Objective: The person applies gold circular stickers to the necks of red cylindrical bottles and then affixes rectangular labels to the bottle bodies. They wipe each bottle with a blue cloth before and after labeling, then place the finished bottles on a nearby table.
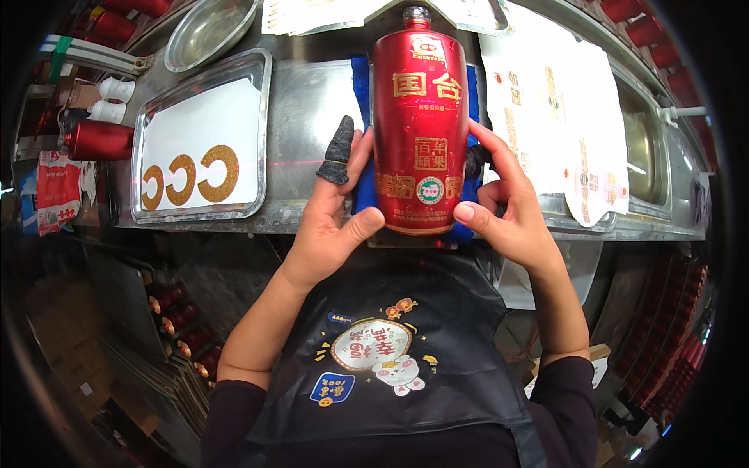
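Flanking one glossy red bottle (421, 117) at the work table's near edge, the person's left hand (328, 210) and right hand (511, 207) sit either side of its lower body. It is over a blue cloth (360, 93), neck pointing away. Both hands have fingers spread and thumbs apart, beside the base; neither pinches anything, and whether the partly hidden fingertips press cannot be told. A black finger cover (338, 152) tops one left finger.

The bottle looks like coated glass: probably stiff, fairly heavy, slick and breakable if dropped. Its broad body likely suits a two-handed hold from both sides; the narrow neck seems a poorer grip.

Counted, there are three gold C-shaped pieces (218, 174) on one white sheet (207, 109) in one rectangular metal tray (263, 132), one round metal bowl (207, 35) behind, and one red bottle lying at left (101, 140).
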The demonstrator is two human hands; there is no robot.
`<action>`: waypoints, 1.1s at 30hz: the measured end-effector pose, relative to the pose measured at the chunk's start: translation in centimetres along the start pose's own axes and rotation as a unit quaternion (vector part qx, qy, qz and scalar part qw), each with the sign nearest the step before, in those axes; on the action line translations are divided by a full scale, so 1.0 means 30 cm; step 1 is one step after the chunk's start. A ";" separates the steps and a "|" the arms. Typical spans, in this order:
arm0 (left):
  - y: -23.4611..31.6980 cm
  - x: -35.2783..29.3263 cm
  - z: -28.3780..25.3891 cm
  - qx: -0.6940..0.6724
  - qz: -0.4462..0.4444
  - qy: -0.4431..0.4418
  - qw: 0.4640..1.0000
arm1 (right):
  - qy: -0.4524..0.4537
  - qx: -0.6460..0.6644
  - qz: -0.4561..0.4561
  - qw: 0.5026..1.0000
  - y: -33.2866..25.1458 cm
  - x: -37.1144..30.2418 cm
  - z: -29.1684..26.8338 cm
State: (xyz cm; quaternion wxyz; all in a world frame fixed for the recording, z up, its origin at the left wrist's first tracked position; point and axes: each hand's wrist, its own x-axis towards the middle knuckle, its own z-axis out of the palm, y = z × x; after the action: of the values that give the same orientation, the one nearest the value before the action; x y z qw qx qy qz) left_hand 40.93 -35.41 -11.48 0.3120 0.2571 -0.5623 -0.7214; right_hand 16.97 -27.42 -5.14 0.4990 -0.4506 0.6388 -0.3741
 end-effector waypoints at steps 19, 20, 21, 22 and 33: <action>-0.013 -0.034 0.027 -0.058 0.001 0.003 0.998 | 0.005 -0.050 -0.008 0.999 -0.005 -0.009 0.003; -0.013 -0.035 0.025 -0.052 0.003 0.000 0.999 | 0.001 -0.047 -0.002 0.999 -0.006 -0.010 0.001; -0.012 -0.036 0.024 -0.051 0.011 -0.002 0.999 | -0.003 -0.045 0.004 0.999 -0.008 -0.011 0.000; -0.013 -0.035 0.024 -0.015 0.013 -0.006 1.000 | -0.005 -0.046 0.006 0.999 -0.010 -0.013 -0.002; 0.027 -0.005 0.065 -0.023 0.001 0.056 0.998 | 0.013 -0.003 -0.053 0.999 0.021 -0.002 0.001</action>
State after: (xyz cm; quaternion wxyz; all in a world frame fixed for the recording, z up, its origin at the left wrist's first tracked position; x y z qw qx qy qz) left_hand 39.74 -34.16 -10.23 0.3494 0.2896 -0.5272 -0.7184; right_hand 16.89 -27.15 -5.70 0.4688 -0.4806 0.6216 -0.4035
